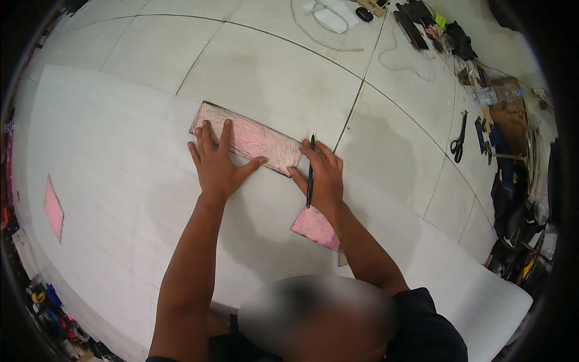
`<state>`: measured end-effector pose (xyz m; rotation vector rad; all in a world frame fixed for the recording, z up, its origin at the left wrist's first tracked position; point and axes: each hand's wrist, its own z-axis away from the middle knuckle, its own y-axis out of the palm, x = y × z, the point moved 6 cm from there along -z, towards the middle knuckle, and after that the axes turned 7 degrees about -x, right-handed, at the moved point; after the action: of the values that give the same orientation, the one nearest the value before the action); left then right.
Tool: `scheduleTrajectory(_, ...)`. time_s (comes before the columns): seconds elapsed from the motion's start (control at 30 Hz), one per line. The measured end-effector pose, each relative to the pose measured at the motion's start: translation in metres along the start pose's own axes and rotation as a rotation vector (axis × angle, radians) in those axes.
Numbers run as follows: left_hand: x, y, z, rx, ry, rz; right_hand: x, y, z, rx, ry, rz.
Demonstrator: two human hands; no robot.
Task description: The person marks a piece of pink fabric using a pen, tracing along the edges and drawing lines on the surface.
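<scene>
A long pink rectangular piece (256,137) with dark edges and a creased surface lies slantwise on a white sheet (120,175), near the sheet's far edge. My left hand (218,158) presses on its left part, fingers spread and thumb stretched along the near edge. At its right end my right hand (324,175) grips a black pen (310,175), which stands between the fingers with its tip pointing away from me. Those fingertips touch the pink piece's right end. Partly under my right wrist is a smaller pink piece (316,228).
Another small pink piece (53,209) lies on the sheet at far left. The sheet's right end is rolled (500,304). Black scissors (459,139) rest on the tiled floor (289,66) at right. Assorted items line the right wall, including a plastic bottle (497,95).
</scene>
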<state>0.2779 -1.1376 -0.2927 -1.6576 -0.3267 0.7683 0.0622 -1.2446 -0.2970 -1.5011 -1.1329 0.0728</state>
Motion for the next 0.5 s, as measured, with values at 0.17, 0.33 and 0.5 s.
scheduleTrajectory(0.17, -0.004, -0.007, -0.004, 0.13, -0.031, -0.12, 0.0, -0.002, -0.002, -0.018, 0.01, -0.048)
scheduleTrajectory(0.33, -0.012, -0.009, -0.01, 0.226, -0.056, -0.128, -0.043, -0.014, 0.002, -0.229, 0.294, -0.556)
scheduleTrajectory(0.5, 0.001, -0.005, -0.004, 0.135, -0.045, -0.027, -0.02, -0.039, -0.015, 0.054, 0.366, -0.506)
